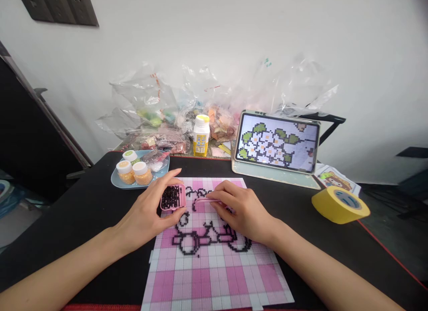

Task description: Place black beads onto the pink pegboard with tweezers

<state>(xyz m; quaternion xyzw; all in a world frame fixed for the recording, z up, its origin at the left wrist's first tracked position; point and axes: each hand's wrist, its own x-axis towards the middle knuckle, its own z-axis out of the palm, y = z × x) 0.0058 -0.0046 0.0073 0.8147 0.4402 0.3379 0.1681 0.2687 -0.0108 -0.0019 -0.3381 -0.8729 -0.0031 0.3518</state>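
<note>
Three white-lidded jars (124,172) sit on our pale-blue plate (117,181), far left. We grip a pink square tray (185,197) of black beads (171,196) between thumb and fingers of our left hand (142,213), over the far left part of the pink-and-white checked pegboard (217,280), which bears a black bead outline. We pinch slim pink tweezers (203,199) in our right hand (247,208), over the pegboard; tip gap: cannot tell. Far right, we note a propped tablet (277,141); right of it and nearer, a yellow tape roll (334,206).
</note>
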